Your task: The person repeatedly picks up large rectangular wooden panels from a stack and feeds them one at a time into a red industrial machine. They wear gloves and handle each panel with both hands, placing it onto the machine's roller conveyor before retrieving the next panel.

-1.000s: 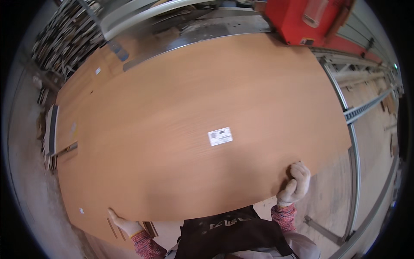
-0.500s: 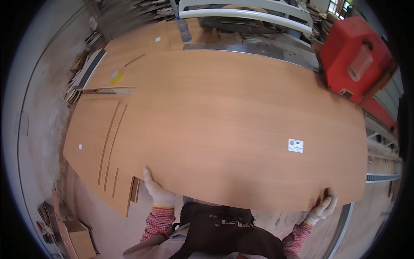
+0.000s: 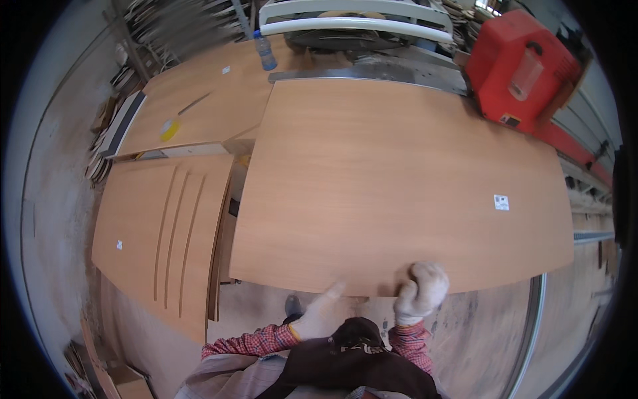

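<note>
A large wood-grain panel lies flat before me, bearing a small white label on its right part. At its near edge my right hand, in a white glove, has its fingers curled and closed on the board. My left hand, also gloved, reaches the same edge further left. Motion blurs it; a fingertip or thumb shows at the edge, while its other fingers cannot be made out. Left of the panel lie other boards with several long, narrow grooves or strips on top, separated from it by a gap.
A red machine housing stands at the back right beside a metal strip and white bars. On the far-left board are a water bottle, a yellow tape roll and a thin stick. A metal rail runs at the right.
The panel has shifted right, baring a gap beside the grooved boards. My hands have come closer together along its near edge, the right one moving left and the left one moving right.
</note>
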Demonstrator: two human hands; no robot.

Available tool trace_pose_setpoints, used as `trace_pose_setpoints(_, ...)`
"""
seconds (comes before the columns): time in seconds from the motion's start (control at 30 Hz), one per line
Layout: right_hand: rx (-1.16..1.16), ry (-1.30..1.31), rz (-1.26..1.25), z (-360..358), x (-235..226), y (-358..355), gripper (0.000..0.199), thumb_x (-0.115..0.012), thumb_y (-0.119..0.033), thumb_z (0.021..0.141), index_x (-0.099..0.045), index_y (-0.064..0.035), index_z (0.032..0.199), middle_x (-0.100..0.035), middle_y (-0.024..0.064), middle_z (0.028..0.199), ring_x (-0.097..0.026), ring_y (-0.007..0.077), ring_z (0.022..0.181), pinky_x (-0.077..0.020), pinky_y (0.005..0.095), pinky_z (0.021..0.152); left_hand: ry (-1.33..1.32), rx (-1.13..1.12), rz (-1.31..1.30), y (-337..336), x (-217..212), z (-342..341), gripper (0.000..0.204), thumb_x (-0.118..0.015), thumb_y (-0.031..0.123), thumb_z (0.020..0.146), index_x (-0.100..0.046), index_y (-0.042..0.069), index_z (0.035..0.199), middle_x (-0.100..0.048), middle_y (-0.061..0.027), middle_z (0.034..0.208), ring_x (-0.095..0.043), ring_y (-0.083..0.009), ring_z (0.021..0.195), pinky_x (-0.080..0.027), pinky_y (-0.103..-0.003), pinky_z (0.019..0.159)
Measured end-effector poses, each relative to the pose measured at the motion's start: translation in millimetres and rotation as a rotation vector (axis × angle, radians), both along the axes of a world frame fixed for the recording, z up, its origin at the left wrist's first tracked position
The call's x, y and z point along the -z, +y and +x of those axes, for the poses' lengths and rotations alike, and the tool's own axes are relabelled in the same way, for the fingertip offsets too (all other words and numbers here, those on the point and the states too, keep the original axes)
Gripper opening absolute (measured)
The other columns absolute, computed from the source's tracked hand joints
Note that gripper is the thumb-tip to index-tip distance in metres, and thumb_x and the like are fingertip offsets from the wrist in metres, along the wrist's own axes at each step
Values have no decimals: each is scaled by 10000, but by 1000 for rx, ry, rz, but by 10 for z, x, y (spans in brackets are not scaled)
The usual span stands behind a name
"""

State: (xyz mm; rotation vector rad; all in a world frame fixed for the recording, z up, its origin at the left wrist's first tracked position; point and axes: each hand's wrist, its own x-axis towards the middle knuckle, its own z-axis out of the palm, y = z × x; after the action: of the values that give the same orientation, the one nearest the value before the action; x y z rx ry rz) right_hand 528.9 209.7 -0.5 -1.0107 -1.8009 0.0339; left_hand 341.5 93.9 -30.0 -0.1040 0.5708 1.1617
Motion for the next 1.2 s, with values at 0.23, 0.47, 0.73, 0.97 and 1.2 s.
trace_pose_setpoints(0.23, -102, -51, -33, -814, -38, -301, 149, -664, -40, 796, -641, -57, 943, -677, 96, 889, -656, 313, 804, -519, 440, 742, 217, 460, 71, -178, -12, -582, 436, -509, 252, 1095, -496, -18, 1437, -597, -185, 1379, -632, -294, 1209, -506, -477, 1063)
trace_pose_setpoints(0.47, -115, -67, -15, -1202, -30, -449, 167, -734, -49, 786, -635, -66, 919, -689, 75, 936, -686, 280, 849, -551, 415, 690, 1484, 334, 348, -325, -56, -1892, 250, -568, 90, 997, -685, -38, 1178, -724, -128, 1113, -685, -238, 1033, -545, -351, 937)
trace_pose_setpoints(0.73, -2, -95, -70, -627, -19, -280, 154, -729, -93, 802, -658, -87, 939, -697, 57, 1001, -694, 256, 916, -554, 442, 810, 1661, -356, 223, 1014, -292, -1530, 315, -558, 201, 1037, -672, -19, 1231, -695, -120, 1119, -636, -230, 1082, -481, -349, 993)
trace_pose_setpoints(0.97, 32, -57, -68, 126, -128, 81, 114, -664, -30, 782, -621, -64, 882, -670, 88, 915, -655, 288, 753, -503, 434, 649, 1668, -304, 251, 1206, 149, -1454, 268, -529, 176, 1044, -678, -44, 1081, -665, -89, 1031, -602, -196, 988, -473, -333, 940)
trace_pose_setpoints(1.2, 355, 33, 85, 735, 288, 309, 143, -554, 5, 1019, -676, 68, 981, -650, 175, 909, -611, 285, 782, -505, 386, 649, 1820, -301, 129, 1471, 59, -1319, 294, -577, 215, 1036, -693, -12, 1181, -704, -127, 1160, -666, -241, 1067, -525, -353, 938)
